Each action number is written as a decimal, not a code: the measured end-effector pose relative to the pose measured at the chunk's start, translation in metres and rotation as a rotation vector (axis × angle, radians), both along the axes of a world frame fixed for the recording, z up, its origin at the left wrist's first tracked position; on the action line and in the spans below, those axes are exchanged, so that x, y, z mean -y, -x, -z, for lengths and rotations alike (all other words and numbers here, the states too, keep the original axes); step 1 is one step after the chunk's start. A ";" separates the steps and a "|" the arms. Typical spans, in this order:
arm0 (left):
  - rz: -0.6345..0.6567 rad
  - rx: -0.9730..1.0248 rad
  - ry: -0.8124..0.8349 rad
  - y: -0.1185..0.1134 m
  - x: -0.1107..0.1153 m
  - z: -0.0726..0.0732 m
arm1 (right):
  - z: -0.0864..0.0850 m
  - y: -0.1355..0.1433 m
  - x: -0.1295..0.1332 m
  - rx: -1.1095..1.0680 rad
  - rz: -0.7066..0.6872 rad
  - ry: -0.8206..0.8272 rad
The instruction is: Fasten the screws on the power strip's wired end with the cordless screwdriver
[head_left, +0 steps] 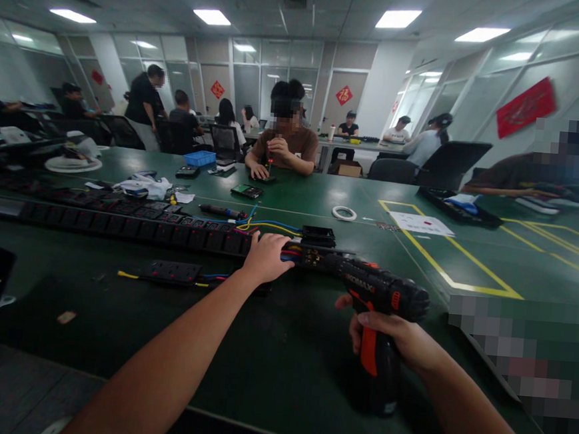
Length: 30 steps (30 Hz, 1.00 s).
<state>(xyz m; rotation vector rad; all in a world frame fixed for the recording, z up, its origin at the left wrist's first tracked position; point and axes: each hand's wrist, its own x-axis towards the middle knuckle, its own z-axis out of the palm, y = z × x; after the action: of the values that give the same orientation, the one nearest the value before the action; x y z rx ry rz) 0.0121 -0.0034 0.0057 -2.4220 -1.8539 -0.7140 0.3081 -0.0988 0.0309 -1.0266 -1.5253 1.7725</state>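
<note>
Gripping black-and-orange cordless drill [384, 290] with right hand [405, 336], wrapping fingers firmly around handle. Pointing drill nose leftward at exposed right end of long black power strip [133, 225], lying lengthwise across green table [279, 350]. Clasping strip beside that end with left hand [267, 259]. Showing short socket block [173, 273] on strip's near side, white ring [344, 213] farther off.

Bench [284, 350]: smooth green surface, low sheen, soft light reflections. Power drill [386, 291]: black plastic housing, orange plastic insert in the grip. Socket strip [133, 225]: black, plastic-looking sockets, dull finish. Wires [279, 225]: smooth plastic insulation. Basket [198, 159]: blue plastic. Sheet [422, 223]: white paper, matt. Carton [348, 169]: brown cardboard, matt. White bundle [144, 186]: creased, cloth-like.
</note>
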 end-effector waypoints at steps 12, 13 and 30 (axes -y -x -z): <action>-0.004 -0.016 0.005 0.000 0.000 0.000 | 0.005 -0.001 -0.002 -0.028 0.026 0.064; -0.003 -0.015 0.001 0.000 0.000 0.000 | 0.006 -0.001 -0.002 -0.030 0.027 0.067; -0.007 -0.009 -0.012 0.000 0.000 0.002 | 0.006 0.000 -0.002 -0.021 0.045 0.073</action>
<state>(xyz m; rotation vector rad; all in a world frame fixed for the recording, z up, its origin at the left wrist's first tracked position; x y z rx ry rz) 0.0126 -0.0030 0.0037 -2.4063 -1.8489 -0.7096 0.3085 -0.0966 0.0245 -1.0663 -1.4229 1.8137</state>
